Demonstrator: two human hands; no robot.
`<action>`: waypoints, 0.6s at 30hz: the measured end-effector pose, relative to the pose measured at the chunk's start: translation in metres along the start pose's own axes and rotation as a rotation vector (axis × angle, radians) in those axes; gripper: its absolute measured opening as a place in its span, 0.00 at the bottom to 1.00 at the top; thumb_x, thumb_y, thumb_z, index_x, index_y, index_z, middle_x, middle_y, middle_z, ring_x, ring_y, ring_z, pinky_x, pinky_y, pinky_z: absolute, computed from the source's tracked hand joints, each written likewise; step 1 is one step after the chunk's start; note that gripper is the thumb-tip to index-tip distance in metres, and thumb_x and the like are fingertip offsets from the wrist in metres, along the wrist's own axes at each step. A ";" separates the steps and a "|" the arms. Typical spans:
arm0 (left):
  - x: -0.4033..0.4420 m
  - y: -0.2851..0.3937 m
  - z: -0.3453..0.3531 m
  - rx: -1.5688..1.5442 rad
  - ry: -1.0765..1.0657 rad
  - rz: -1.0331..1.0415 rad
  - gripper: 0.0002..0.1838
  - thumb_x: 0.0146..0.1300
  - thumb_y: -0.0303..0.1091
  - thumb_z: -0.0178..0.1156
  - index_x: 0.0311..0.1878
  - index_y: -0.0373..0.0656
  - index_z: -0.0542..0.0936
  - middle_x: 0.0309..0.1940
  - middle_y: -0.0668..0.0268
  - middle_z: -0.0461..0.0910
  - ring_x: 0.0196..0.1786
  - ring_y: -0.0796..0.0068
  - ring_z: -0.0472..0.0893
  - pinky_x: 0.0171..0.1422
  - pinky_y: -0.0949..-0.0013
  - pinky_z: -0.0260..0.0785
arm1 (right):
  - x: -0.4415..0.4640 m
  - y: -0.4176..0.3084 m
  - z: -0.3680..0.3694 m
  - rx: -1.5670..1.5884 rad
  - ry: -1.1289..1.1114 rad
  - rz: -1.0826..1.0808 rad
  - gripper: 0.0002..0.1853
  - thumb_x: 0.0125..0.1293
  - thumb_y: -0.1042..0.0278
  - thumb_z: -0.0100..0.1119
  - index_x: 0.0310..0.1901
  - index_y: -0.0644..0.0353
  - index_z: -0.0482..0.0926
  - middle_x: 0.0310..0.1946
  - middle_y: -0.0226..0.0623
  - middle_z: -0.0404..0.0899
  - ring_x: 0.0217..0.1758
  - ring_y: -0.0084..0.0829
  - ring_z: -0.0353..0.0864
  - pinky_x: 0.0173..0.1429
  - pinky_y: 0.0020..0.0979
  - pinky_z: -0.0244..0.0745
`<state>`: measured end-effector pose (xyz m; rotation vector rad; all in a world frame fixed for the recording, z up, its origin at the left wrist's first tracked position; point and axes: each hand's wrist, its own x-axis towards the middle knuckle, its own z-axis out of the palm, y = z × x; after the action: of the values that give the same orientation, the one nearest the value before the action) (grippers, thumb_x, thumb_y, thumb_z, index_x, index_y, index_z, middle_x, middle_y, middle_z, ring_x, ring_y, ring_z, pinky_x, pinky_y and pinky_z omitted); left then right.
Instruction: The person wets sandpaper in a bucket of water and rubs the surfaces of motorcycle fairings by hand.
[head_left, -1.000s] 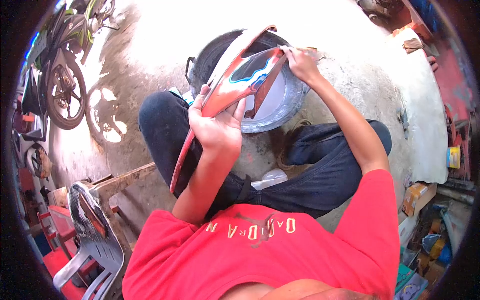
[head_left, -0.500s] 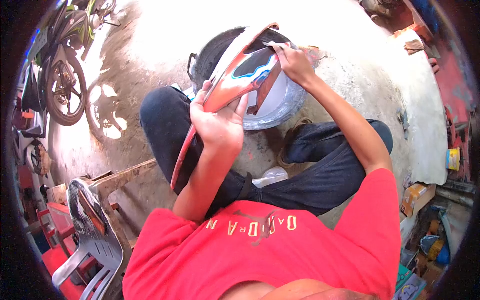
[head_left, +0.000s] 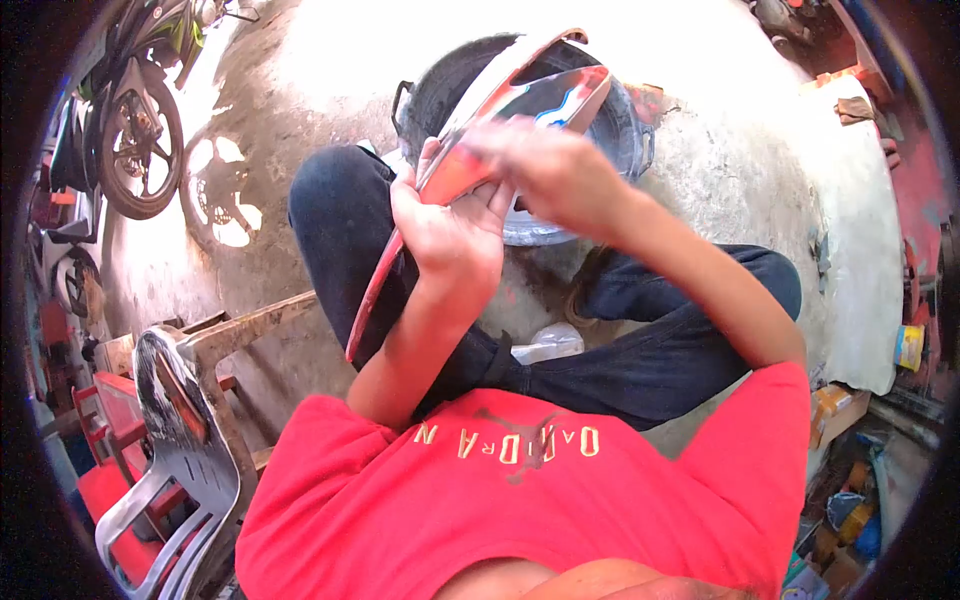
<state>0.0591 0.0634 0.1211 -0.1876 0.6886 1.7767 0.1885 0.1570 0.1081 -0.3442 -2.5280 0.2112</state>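
Note:
My left hand is wrapped round a long, curved motorcycle body panel, palm up with the fingers at its edges. Orange, white and black with a blue stripe, the panel slants up over a dark round tub. Its narrow red tail runs down past my left forearm. Against the panel's upper face lies my right hand, fingers bent together and smeared by motion. Whatever sits under those fingertips is hidden. Part of the tub is covered by the panel and my right hand.
A motorcycle stands at upper left. Beside my left side are a worn grey plastic chair and a wooden frame. A pale plastic bag lies between my legs. To the right are a white slab and a cardboard box.
My right hand has slid from the panel's far end, where it pinched a pale scrap, down toward my left hand. My left hand still holds the panel. The view has shifted slightly.

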 end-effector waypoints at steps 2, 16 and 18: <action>0.017 0.000 -0.022 0.005 -0.096 0.026 0.22 0.77 0.53 0.35 0.63 0.51 0.67 0.63 0.56 0.76 0.67 0.51 0.75 0.70 0.44 0.68 | 0.007 -0.022 -0.010 0.208 0.018 -0.124 0.24 0.61 0.75 0.62 0.61 0.60 0.79 0.59 0.46 0.82 0.60 0.41 0.84 0.65 0.42 0.78; -0.005 -0.001 0.010 0.000 0.006 -0.056 0.28 0.78 0.57 0.33 0.61 0.46 0.70 0.63 0.53 0.75 0.67 0.54 0.75 0.73 0.47 0.66 | 0.008 0.035 -0.007 0.017 -0.123 0.201 0.21 0.60 0.73 0.65 0.56 0.64 0.80 0.56 0.50 0.83 0.59 0.46 0.83 0.63 0.42 0.79; -0.008 -0.001 0.016 0.024 0.031 -0.041 0.28 0.79 0.54 0.32 0.60 0.40 0.71 0.65 0.49 0.73 0.69 0.51 0.73 0.76 0.48 0.63 | 0.013 0.039 -0.013 0.007 -0.177 0.387 0.23 0.57 0.74 0.65 0.57 0.64 0.80 0.57 0.50 0.82 0.58 0.47 0.84 0.63 0.42 0.79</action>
<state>0.0657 0.0651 0.1374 -0.2118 0.7225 1.7293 0.1929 0.1988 0.1169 -0.8459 -2.6098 0.4140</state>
